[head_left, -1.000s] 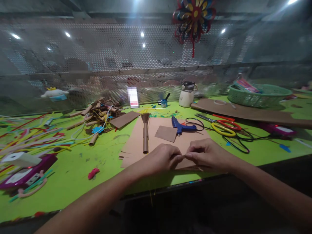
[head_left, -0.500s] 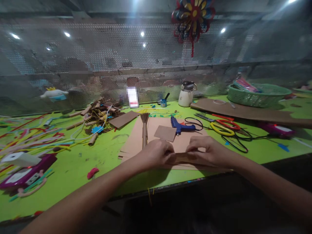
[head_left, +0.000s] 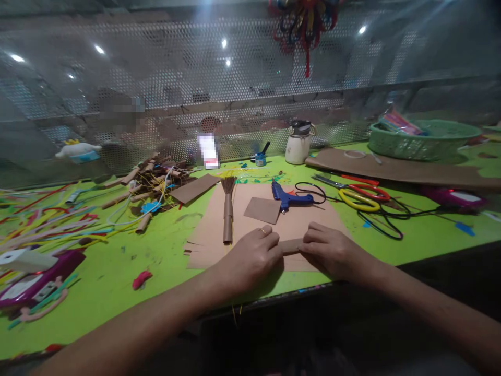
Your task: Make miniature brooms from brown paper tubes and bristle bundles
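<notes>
Between my two hands lies a narrow strip of brown paper (head_left: 290, 246), which looks folded or rolled. My left hand (head_left: 256, 258) is closed on its left end, and my right hand (head_left: 331, 250) pinches the right end. Both hands rest low over a tan paper sheet (head_left: 207, 224). Just beyond them lie a small brown paper rectangle (head_left: 261, 210) and a blue glue gun (head_left: 291, 199). A little paper broom (head_left: 227, 211), with a rolled handle and fringed top, lies left of the rectangle.
Yellow- and red-handled scissors (head_left: 358, 202) and black cord lie to the right. A pile of rolled paper pieces (head_left: 151, 180) and pipe cleaners (head_left: 50, 224) spread across the left. A white jug (head_left: 298, 146) and green basket (head_left: 422, 141) stand behind. The table's front edge (head_left: 297, 291) runs close below my hands.
The strip has turned over or rolled between my fingers and now shows as a narrow band. My right fingers have closed in more. The camera view has tilted down slightly.
</notes>
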### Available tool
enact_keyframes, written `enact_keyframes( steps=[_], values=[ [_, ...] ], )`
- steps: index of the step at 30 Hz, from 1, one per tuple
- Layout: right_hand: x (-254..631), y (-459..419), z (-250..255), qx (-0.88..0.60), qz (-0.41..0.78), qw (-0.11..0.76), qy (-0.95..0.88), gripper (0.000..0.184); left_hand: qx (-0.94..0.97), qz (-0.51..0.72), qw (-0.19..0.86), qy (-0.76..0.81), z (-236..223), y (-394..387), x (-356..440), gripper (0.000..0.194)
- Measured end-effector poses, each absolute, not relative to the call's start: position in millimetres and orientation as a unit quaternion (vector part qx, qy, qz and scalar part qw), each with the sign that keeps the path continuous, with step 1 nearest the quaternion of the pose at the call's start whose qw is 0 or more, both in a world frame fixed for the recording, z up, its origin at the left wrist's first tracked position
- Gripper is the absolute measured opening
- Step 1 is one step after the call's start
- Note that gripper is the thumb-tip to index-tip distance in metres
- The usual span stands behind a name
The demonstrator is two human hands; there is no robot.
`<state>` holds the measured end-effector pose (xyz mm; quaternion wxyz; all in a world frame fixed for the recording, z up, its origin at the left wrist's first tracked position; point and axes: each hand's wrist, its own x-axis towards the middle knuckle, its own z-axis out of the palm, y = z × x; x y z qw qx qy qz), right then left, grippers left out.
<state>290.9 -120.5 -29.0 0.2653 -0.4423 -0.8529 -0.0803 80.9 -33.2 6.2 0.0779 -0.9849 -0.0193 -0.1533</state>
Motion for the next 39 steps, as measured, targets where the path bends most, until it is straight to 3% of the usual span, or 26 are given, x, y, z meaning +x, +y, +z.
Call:
enact_keyframes(
  steps=[7, 13, 29, 39],
  values=[
    [294.7, -122.9, -24.4, -0.458, -0.053, 0.246, -0.853, 0.021, -0.986, -0.147, -0.018, -0.076, -4.4, -25.6, 86.5, 0.024],
    [300.3, -122.5, -19.7, -0.487, 0.08, 0.331, -0.804, 0.015, -0.973, -0.132, -0.131, -0.135, 1.2, -23.4, 86.2, 0.017],
    [297.2, -117.6, 7.0, -0.617, 0.204, 0.225, -0.726, 0.011, -0.981, -0.074, -0.091, -0.154, 9.7, -26.7, 88.3, 0.021],
    [302.6, -115.1, -2.4, -0.563, 0.178, 0.275, -0.759, 0.013, -0.98, -0.116, -0.09, -0.135, 3.8, -27.4, 87.0, 0.028]
  ],
)
